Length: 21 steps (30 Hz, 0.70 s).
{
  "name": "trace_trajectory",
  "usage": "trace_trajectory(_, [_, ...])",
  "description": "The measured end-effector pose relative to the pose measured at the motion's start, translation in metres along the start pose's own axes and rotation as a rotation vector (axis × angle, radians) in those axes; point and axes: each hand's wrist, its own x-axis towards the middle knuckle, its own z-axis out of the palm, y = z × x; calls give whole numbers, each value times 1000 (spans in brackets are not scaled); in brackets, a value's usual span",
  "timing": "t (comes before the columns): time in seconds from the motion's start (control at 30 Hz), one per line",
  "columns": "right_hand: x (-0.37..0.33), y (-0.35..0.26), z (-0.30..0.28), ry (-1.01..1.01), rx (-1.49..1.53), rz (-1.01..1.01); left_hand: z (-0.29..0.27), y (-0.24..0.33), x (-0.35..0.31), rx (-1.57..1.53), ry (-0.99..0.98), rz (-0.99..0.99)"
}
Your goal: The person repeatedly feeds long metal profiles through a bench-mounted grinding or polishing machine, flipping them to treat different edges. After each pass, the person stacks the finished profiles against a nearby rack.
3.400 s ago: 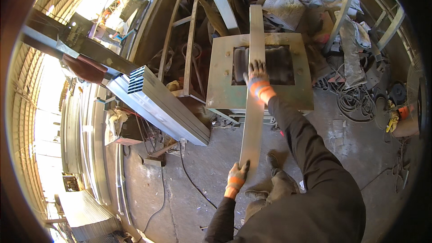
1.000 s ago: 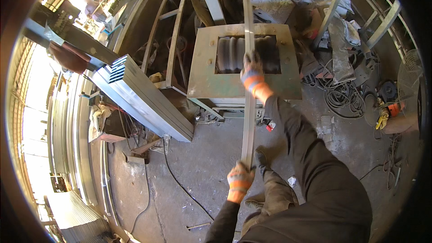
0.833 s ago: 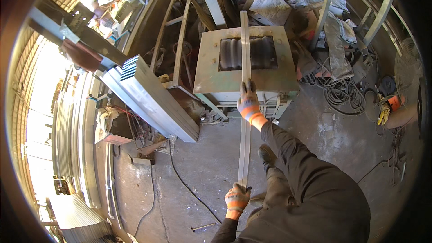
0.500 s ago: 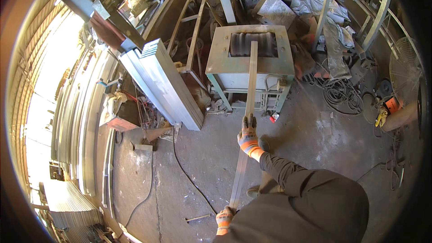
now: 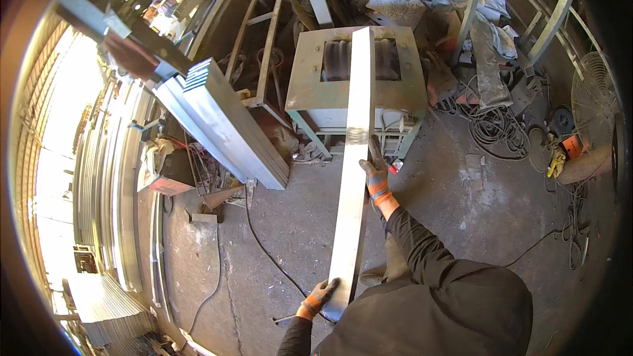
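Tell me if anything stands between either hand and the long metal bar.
Nothing visible does. The right hand is against the right edge of the long metal bar, and the left hand holds its left edge near the lower end. No other object shows between them and it.

One left hand and one right hand, two in all, show at lower centre and centre, with one long metal bar. One green machine stands at upper centre. One fan is at the right edge. The leaning bars, left of centre, are several, too overlapped to count exactly.
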Motion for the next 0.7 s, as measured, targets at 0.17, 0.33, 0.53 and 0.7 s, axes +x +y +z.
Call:
trace_trajectory(0.17, [197,41,-10,-226,-1128,-211,43,155,148,552,318,351])
trace_trajectory(0.33, [392,73,21,-177,-1565,-417,90,322,298,451,319,674])
trace_trajectory(0.53, [542,102,18,-134,-1758,-313,129,459,381,-3,208,437])
trace_trajectory(0.7, [512,109,1,-161,-1672,-355,142,425,375,77,224,479])
